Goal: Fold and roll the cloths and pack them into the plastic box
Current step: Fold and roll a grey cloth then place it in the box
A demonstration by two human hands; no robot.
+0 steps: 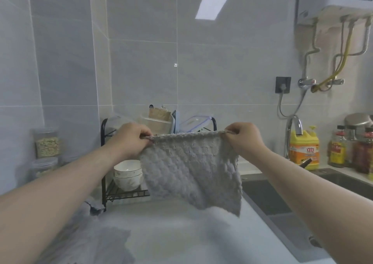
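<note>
The held cloth [190, 168] hid part of the dish rack [113, 183]; cloths [96, 243] at the bottom edge were blurred.

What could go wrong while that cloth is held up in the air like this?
The left hand and right hand pinch only the top corners of the grey cloth, so a slipped corner could drop it unevenly. The open sink lies just to the right, and the cloth might land there. The stacked white bowls on the black rack sit close behind, so a swing of the cloth could perhaps knock them.
</note>
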